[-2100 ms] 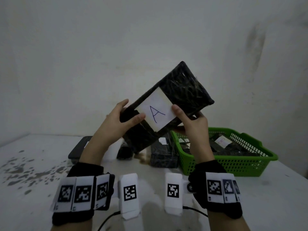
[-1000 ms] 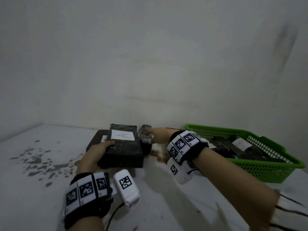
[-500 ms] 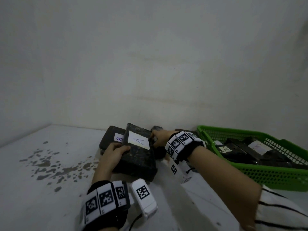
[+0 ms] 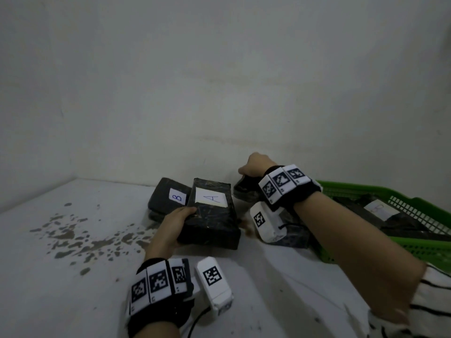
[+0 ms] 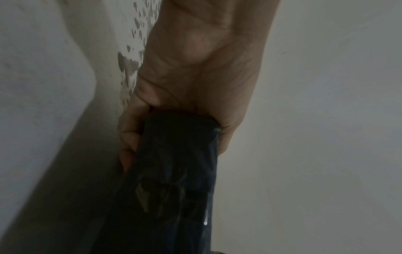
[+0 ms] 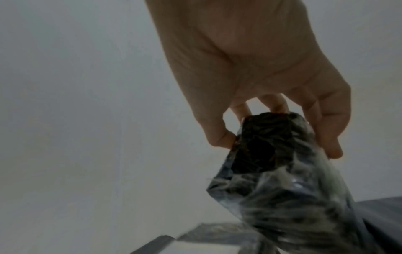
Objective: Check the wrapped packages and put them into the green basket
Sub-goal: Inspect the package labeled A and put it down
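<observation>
- Two hands busy: left hand (image 4: 173,227) grips the black wrapped package (image 4: 210,215), label reading "A" (image 4: 211,198), on the white table (image 4: 48,276).
- Right hand (image 4: 253,164) clasps a smaller wrapped package (image 4: 245,189) by the wall.
- "B" package (image 4: 168,197) lies just behind.
- Green basket (image 4: 419,252) holds more; one label faintly reads "B".

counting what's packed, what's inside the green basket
The green basket holds dark wrapped packages, one with a white label. The right forearm covers its left part, so no count.
</observation>
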Available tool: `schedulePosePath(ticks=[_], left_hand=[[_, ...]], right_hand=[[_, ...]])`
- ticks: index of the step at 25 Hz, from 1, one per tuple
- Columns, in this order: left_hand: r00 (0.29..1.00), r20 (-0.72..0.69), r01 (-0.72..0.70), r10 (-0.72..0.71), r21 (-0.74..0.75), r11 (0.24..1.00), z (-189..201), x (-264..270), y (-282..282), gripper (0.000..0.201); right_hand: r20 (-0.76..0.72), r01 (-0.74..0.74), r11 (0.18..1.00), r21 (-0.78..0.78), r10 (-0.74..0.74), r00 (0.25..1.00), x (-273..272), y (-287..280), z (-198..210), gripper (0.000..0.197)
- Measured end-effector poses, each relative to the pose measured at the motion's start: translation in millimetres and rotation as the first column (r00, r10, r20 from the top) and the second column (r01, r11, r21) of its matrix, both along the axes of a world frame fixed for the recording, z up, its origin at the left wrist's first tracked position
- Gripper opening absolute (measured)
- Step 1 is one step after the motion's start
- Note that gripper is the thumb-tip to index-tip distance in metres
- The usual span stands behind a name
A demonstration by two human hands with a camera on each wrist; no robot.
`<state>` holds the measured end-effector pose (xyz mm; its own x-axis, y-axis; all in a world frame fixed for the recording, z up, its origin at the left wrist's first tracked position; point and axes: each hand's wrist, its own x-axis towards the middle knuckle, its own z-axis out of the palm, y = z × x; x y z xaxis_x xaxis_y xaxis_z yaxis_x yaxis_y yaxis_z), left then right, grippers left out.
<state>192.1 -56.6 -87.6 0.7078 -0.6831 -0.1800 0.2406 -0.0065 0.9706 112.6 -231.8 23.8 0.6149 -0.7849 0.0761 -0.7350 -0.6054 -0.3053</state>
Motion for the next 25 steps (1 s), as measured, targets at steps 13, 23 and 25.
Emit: schedulePosePath(ticks=[13, 23, 25], left_hand=[[0.996, 0.023, -0.079, 0.081, -0.078, 0.994, -6.9, 1.2, -7.9, 0.025], [0.987, -0.131, 0.086, -0.094, -0.064, 0.994, -14.0, -11.1, -18.2, 0.056], [0.988, -0.109, 0.101, -0.112, -0.106, 0.989, -16.6, -7.1, -21.0, 0.077]], right_hand=[[0.313, 0.063, 0.994, 0.088, -0.088, 0.946, -32.3, -15.8, 0.9, 0.028], [0.547, 0.108, 0.978, 0.176, -0.189, 0.816, -40.6, -24.3, -5.5, 0.035], [0.554, 0.108, 0.972, 0.211, -0.21, 0.805, -42.7, -23.9, -8.2, 0.039]])
